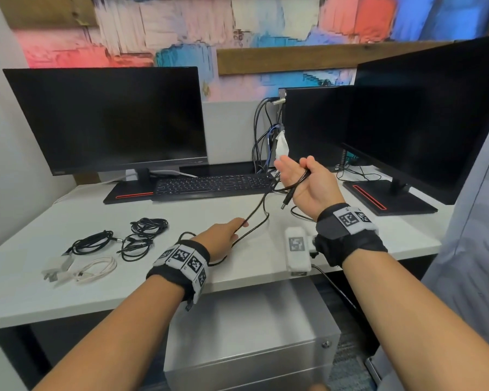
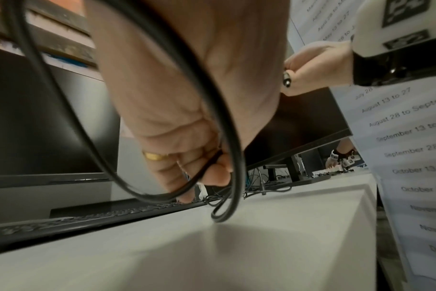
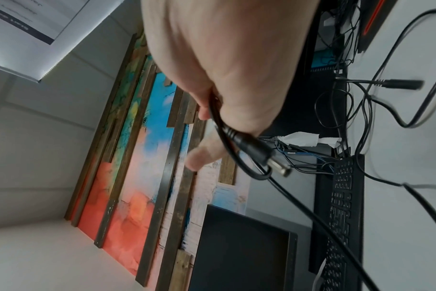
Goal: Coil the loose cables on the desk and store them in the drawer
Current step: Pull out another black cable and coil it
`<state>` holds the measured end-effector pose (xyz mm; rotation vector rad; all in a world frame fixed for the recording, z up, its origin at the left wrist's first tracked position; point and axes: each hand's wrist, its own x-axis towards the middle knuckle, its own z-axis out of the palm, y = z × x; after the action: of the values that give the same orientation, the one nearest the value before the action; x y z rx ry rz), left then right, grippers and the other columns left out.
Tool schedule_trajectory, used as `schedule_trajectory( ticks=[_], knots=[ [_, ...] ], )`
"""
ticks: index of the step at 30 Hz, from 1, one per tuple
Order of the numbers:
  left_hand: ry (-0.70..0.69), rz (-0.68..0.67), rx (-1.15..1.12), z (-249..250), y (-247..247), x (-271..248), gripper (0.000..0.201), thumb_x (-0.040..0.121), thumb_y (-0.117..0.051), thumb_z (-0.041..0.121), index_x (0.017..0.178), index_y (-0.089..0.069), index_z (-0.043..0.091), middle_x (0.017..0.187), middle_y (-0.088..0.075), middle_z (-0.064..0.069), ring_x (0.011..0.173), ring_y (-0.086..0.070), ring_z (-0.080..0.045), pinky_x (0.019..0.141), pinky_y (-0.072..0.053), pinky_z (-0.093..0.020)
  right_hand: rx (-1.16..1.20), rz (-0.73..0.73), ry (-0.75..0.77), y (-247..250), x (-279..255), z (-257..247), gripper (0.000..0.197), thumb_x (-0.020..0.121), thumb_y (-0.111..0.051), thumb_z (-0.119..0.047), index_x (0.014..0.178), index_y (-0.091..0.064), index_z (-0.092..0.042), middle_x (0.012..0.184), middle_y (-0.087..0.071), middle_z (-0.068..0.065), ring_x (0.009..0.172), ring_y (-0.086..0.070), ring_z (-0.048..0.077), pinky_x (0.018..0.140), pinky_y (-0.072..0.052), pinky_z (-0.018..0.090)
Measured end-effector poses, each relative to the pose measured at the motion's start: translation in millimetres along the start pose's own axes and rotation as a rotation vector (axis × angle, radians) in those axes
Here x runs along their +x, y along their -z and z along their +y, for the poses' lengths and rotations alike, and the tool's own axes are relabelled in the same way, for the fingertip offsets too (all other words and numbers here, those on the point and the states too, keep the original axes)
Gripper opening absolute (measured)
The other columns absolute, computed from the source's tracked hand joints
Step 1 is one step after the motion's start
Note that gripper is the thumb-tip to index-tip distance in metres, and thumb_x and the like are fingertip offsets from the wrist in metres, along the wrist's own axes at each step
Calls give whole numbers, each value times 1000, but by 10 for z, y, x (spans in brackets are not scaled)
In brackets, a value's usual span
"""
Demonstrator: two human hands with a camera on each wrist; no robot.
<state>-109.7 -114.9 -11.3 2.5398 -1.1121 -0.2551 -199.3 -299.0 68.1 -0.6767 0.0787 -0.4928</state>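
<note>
Black cable (image 1: 254, 213) is strung between both hands right now: the right hand (image 1: 305, 184) is raised palm-up above the desk (image 1: 266, 255) with a couple of loops pinched under the thumb and the barrel plug (image 1: 287, 201) dangling off the palm, while the left hand (image 1: 223, 238) sits lower and nearer the desk edge, fingers curled round a slack stretch of the same cable. Off to the left of the left hand there are three black cable bundles (image 1: 124, 238) and a white charger cable (image 1: 96, 268) lying on the desk, and the keyboard (image 1: 212, 184) is just beyond both hands.
</note>
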Motion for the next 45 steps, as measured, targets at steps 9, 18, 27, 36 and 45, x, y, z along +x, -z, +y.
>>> schedule_trajectory(
  ticks=[9,18,27,36,45],
  knots=[
    [-265,38,101,203,175,-62,35,98,-45,22,131,-54,32,126,-60,1,115,-52,-19,93,-37,-24,-552,77,152,-86,-32,100,20,98,-46,-20,80,-51,-13,70,-42,0,65,-43,13,64,-43,25],
    [-356,523,254,127,404,-9,17,95,-51,25,103,-65,19,93,-66,1,86,-62,-21,84,-45,-37,-1573,-92,12,46,-57,235,18,99,-36,-21,88,-46,-11,89,-61,8,85,-64,23,62,-45,28],
    [-229,771,391,-28,629,105,16,95,-50,24,92,-64,15,73,-64,0,74,-57,-24,86,-38,-40,-1418,-294,-140,58,-154,238,52,96,-37,-54,75,-60,-11,48,-38,1,44,-33,15,53,-33,24],
    [4,603,183,4,364,111,25,95,-37,27,80,-53,14,70,-60,-1,74,-55,-26,85,-40,-39,-893,-293,-145,-15,-139,134,52,101,-35,-41,53,-35,-21,45,-19,-6,42,-14,14,48,-24,27],
    [46,436,134,112,177,114,32,95,-32,28,85,-58,11,85,-64,-3,82,-54,-25,90,-35,-41,-513,-192,-111,-70,-131,103,59,102,-29,-43,47,-32,-24,39,-18,-7,35,-16,11,45,-28,26]
  ],
)
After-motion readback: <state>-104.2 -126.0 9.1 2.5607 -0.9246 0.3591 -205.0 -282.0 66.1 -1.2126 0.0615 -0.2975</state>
